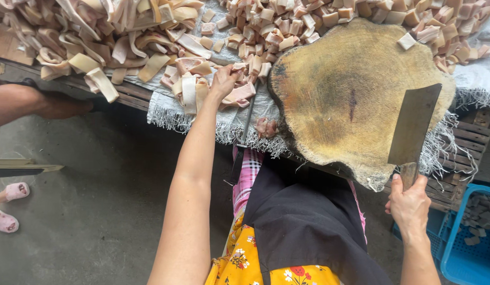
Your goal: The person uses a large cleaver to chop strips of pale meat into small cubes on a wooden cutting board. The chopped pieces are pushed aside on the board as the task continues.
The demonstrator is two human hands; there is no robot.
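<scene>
Steel cleaver, rectangular, gripped in right hand, rests across round wooden chopping block. Left hand grasps pale pink strips; overhanging strips could slide off desk edge.

Pale pink and cream strips, yellow-brown block with dark centre stain, grey steel cleaver, black apron, yellow floral skirt, pink plaid cloth, blue crate, pink slippers.

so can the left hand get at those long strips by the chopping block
Probably yes: the left hand is already on the long strips beside the chopping block, with nothing in between. The right hand holds the cleaver well clear.
</scene>
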